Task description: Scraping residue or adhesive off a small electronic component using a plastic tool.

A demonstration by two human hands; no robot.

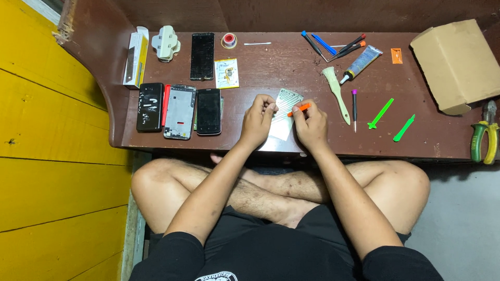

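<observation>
Head cam looking straight down, so just the one view. The person sits cross-legged at a low dark-brown wooden bench (pixel 291 67). Their left hand (pixel 257 120) is curled in, fingertips pinched on the upper edge of a pale, flat rectangular phone part with a green-lined back (pixel 285 104), which lies on the bench right at the front edge between both hands. The right hand (pixel 311 125) is closed around a small orange plastic pry tool (pixel 300 109), thumb and forefinger pinching it, with the tip lying across that pale part.

Left of the hands there's a row lying flat: a black phone (pixel 150 106), a thin red strip (pixel 165 104) just beside it, a silver-grey phone frame (pixel 179 112) and another black phone with a dark screen (pixel 209 111). Behind those sit a long black screen panel (pixel 202 55), a small yellow-and-white packet (pixel 226 73), a little tape roll (pixel 228 40), a white-and-yellow box (pixel 136 57) and a cream plastic gadget (pixel 166 43).

Right of the hands: a cream-handled brush (pixel 336 91), a purple-capped screwdriver (pixel 354 106), two bright green plastic pry sticks (pixel 390 119), a grey glue tube (pixel 362 62), a bunch of blue, black and red-tipped tools (pixel 330 47), a brown cardboard box (pixel 455 62) and green-handled pliers (pixel 484 135) at the far edge.
</observation>
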